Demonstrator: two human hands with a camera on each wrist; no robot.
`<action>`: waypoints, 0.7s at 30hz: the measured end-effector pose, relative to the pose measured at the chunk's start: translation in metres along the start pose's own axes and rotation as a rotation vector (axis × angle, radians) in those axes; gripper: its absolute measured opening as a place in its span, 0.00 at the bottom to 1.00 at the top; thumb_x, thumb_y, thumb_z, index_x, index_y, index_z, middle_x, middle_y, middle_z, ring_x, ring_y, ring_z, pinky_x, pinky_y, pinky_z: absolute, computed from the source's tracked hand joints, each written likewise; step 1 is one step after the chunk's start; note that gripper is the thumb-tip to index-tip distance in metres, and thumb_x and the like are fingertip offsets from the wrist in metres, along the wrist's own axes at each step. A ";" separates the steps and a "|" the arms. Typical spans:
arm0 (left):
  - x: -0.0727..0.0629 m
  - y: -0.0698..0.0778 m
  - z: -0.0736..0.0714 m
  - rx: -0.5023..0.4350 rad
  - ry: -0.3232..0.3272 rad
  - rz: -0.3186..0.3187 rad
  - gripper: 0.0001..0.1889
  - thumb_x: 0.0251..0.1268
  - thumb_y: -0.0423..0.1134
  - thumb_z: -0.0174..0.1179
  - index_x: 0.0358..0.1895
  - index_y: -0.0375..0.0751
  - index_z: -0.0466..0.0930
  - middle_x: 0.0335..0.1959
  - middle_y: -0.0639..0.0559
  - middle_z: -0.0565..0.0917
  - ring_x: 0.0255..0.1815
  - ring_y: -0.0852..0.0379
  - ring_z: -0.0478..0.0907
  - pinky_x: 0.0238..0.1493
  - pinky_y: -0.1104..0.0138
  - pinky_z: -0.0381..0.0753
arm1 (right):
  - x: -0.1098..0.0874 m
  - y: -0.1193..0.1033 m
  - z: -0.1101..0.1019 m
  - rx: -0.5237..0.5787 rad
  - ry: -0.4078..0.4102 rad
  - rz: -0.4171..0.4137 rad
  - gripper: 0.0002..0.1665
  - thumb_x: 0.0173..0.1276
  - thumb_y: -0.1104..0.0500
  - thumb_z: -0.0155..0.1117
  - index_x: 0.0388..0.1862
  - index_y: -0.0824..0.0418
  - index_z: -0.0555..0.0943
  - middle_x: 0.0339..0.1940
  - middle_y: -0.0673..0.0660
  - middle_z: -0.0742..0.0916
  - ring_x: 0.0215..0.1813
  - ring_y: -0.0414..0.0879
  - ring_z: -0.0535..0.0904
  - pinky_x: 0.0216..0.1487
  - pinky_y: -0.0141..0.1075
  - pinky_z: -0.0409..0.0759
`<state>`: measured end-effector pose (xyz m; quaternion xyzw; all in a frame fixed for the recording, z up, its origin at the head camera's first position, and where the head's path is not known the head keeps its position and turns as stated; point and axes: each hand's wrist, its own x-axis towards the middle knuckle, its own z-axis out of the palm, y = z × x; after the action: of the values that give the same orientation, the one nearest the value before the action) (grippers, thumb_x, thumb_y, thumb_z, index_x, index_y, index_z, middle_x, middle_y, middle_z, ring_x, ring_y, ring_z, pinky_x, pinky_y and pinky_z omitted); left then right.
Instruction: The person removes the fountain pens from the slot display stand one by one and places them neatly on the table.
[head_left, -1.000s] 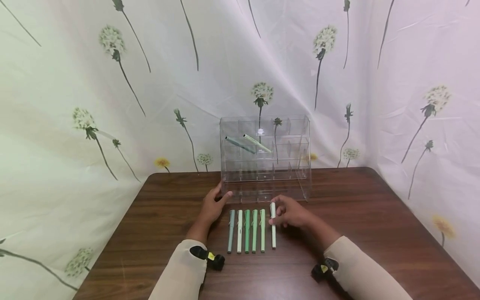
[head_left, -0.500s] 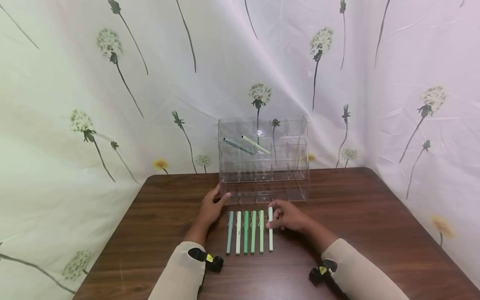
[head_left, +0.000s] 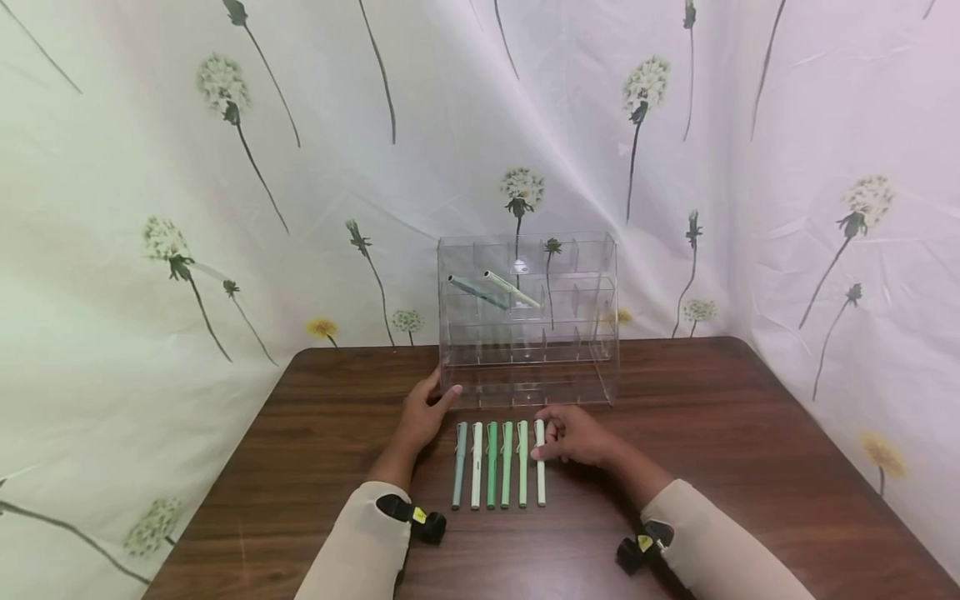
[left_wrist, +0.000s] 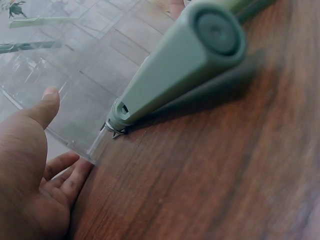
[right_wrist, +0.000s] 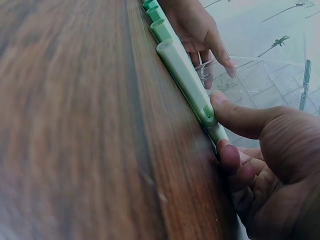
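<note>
My right hand (head_left: 581, 437) pinches the whitish pen (head_left: 541, 485) at the right end of a row on the table, thumb and fingertips near its clip end. To its left, roughly parallel, lie a pale green pen (head_left: 522, 467), a light green one, a darker green pen (head_left: 492, 467), a white pen (head_left: 476, 467) and a grey-blue pen (head_left: 460, 467). My left hand (head_left: 420, 412) holds the lower left corner of a clear tiered rack (head_left: 617, 367), thumb in front and fingers along the outer side. Its fingers (left_wrist: 72, 182) show below the clear panel in the left wrist view.
Two more pens, a grey-blue one (head_left: 477, 292) and a pale green one (head_left: 512, 288), lie slanted in the rack's upper part. The brown wooden table (head_left: 315, 450) meets a flower-printed cloth (head_left: 360, 167) behind and at the sides.
My right hand has drawn the whitish pen a little left and toward me, closing the wider gap to the row. The left hand stays at the rack's corner.
</note>
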<state>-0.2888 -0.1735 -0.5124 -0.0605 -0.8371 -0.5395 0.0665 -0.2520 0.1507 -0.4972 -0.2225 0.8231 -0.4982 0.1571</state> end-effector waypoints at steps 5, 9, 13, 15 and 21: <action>0.001 0.001 -0.001 0.007 0.002 -0.007 0.40 0.80 0.57 0.65 0.88 0.56 0.60 0.82 0.35 0.71 0.82 0.35 0.70 0.81 0.39 0.69 | 0.000 0.001 0.001 -0.034 -0.003 0.002 0.45 0.69 0.59 0.82 0.77 0.76 0.72 0.26 0.50 0.81 0.23 0.41 0.74 0.26 0.33 0.76; 0.001 0.001 -0.001 0.009 -0.004 -0.018 0.40 0.80 0.57 0.66 0.89 0.56 0.60 0.84 0.36 0.69 0.84 0.35 0.68 0.82 0.39 0.68 | 0.000 0.001 0.002 -0.054 0.002 -0.007 0.45 0.70 0.59 0.81 0.77 0.77 0.71 0.26 0.50 0.82 0.24 0.42 0.74 0.25 0.34 0.75; 0.001 0.002 -0.002 0.012 -0.003 -0.023 0.41 0.80 0.56 0.66 0.89 0.56 0.60 0.84 0.35 0.68 0.85 0.34 0.65 0.83 0.38 0.65 | 0.001 0.003 0.001 -0.055 0.008 -0.018 0.45 0.71 0.59 0.80 0.77 0.79 0.71 0.28 0.51 0.83 0.23 0.42 0.75 0.24 0.35 0.75; 0.000 0.002 -0.002 0.008 -0.003 -0.020 0.41 0.80 0.56 0.66 0.89 0.56 0.60 0.85 0.35 0.68 0.86 0.34 0.65 0.83 0.38 0.65 | 0.001 0.003 0.001 -0.056 0.009 -0.021 0.44 0.72 0.58 0.80 0.77 0.79 0.71 0.28 0.52 0.84 0.23 0.42 0.76 0.24 0.35 0.76; 0.001 0.000 0.000 -0.006 -0.005 -0.028 0.40 0.81 0.57 0.65 0.89 0.59 0.60 0.83 0.37 0.71 0.83 0.36 0.70 0.82 0.40 0.68 | 0.000 0.003 -0.002 -0.064 0.007 -0.012 0.45 0.75 0.55 0.78 0.79 0.79 0.69 0.30 0.52 0.86 0.23 0.43 0.78 0.22 0.36 0.76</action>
<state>-0.2897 -0.1737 -0.5118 -0.0506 -0.8365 -0.5426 0.0567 -0.2531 0.1532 -0.4990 -0.2307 0.8379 -0.4733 0.1439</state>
